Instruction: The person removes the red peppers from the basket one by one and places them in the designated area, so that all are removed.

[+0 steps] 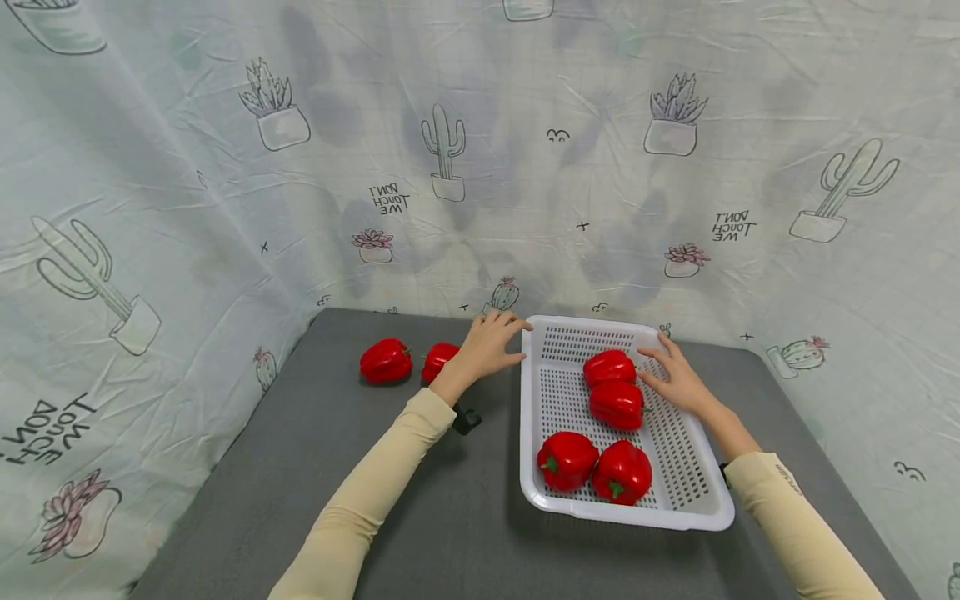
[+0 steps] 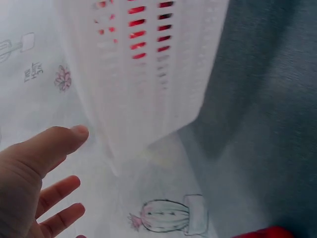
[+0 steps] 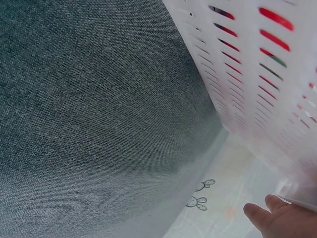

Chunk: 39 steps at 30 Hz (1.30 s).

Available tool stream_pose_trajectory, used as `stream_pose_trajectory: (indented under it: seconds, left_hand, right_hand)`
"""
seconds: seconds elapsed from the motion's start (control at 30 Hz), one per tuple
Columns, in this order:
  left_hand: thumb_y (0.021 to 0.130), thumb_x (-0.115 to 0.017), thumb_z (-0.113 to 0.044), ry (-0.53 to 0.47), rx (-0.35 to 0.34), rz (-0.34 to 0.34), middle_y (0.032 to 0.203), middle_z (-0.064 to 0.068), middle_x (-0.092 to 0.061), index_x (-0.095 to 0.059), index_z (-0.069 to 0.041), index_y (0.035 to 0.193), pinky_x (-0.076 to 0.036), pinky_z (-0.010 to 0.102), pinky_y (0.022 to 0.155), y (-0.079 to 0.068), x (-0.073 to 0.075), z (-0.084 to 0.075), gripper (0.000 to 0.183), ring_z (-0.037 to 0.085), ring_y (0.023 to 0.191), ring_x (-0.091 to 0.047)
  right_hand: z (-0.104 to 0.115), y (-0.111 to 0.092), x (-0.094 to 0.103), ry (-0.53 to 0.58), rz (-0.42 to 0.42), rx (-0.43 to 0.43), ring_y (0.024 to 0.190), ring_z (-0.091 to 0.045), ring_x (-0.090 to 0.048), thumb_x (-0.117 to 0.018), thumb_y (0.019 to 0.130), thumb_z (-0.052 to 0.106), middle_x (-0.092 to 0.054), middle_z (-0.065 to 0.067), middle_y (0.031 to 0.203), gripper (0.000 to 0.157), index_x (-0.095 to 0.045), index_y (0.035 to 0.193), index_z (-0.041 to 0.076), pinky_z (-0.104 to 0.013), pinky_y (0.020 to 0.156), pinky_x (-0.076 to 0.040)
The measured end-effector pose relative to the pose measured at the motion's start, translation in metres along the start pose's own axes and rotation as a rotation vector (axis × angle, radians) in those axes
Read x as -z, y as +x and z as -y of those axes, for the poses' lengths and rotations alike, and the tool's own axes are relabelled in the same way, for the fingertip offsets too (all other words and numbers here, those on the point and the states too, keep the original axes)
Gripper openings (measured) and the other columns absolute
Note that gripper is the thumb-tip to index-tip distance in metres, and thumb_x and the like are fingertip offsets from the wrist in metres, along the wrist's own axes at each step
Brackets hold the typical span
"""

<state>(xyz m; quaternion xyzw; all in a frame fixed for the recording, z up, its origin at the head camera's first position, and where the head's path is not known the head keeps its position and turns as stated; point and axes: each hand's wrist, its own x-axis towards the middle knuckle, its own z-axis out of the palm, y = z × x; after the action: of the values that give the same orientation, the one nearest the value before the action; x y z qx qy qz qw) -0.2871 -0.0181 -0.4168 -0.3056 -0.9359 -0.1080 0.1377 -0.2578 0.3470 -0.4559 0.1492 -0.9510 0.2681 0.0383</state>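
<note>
A white perforated plastic basket sits on the grey table with several red bell peppers inside. At its far left corner is my left hand, thumb and fingers spread apart; the left wrist view shows a gap between the thumb and the basket wall. My right hand is at the right rim near the far corner, fingers loosely bent and nothing gripped. In the right wrist view, its fingertips are close beside the rim; whether they touch it I cannot tell.
Left of the basket, a red bell pepper lies on the table. Another bell pepper is partly hidden behind my left hand. A cloth printed with cacti hangs behind the table and along both sides.
</note>
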Motion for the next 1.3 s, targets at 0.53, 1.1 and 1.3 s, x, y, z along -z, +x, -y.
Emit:
stream_pose_trajectory:
  seconds: [0.53, 1.1, 1.3]
  left_hand:
    - [0.086, -0.062, -0.044, -0.023, -0.050, 0.097, 0.132, -0.002, -0.047, -0.052, -0.026, 0.128, -0.039, 0.041, 0.095, 0.033, 0.005, -0.020, 0.047, 0.019, 0.118, -0.043]
    - [0.088, -0.061, -0.040, -0.116, -0.092, 0.244, 0.135, 0.003, -0.047, -0.049, -0.020, 0.132, -0.041, 0.036, 0.099, 0.061, 0.001, -0.053, 0.050, 0.022, 0.124, -0.043]
    - [0.088, -0.061, -0.038, -0.128, -0.070, 0.317, 0.138, 0.004, -0.044, -0.046, -0.022, 0.135, -0.043, 0.037, 0.097, 0.069, -0.004, -0.065, 0.051, 0.024, 0.126, -0.042]
  right_hand:
    - [-0.003, 0.002, -0.003, 0.009, -0.006, 0.017, 0.129, -0.055, -0.019, -0.059, 0.090, 0.022, -0.006, -0.028, 0.150, 0.050, -0.044, 0.133, 0.000, -0.070, 0.097, -0.023]
    - [-0.001, 0.005, -0.004, 0.010, -0.012, 0.007, 0.129, -0.055, -0.019, -0.058, 0.090, 0.023, -0.005, -0.028, 0.150, 0.051, -0.043, 0.134, 0.000, -0.069, 0.097, -0.024]
    - [-0.001, 0.005, -0.005, 0.003, -0.016, 0.005, 0.131, -0.054, -0.018, -0.059, 0.090, 0.023, -0.005, -0.027, 0.150, 0.052, -0.043, 0.134, 0.000, -0.068, 0.099, -0.023]
